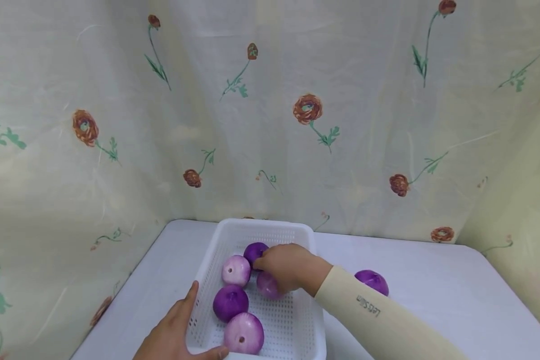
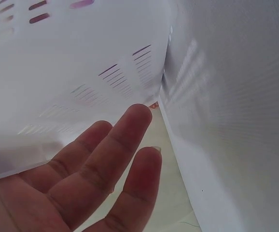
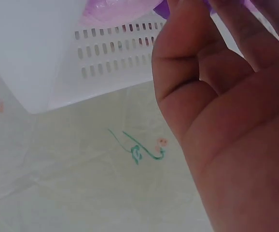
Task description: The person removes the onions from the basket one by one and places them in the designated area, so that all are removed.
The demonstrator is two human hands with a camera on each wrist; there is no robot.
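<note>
A white perforated plastic basket (image 1: pixel 317 320) holds several purple onions. Inside it, my right hand (image 1: pixel 288 267) grips a dark purple onion (image 1: pixel 254 251) at the far end, thumb on the near side; its fingers partly cover that onion. Just below this hand lies a pinkish-purple onion (image 1: pixel 268 286), partly hidden. Along the left side are a pale onion (image 1: pixel 236 270), a dark onion (image 1: pixel 231 303) and a large pale one (image 1: pixel 244 334). My left hand (image 1: pixel 168 330) rests at the basket's near left corner, fingers extended along the outer wall (image 2: pixel 81 58), thumb at the near rim.
Another purple onion (image 1: pixel 372 281) sits on the white table (image 1: pixel 414 280) right of the basket, partly behind the right sleeve (image 1: pixel 378 315). A flower-printed curtain (image 1: pixel 270 125) hangs behind the table and along both sides.
</note>
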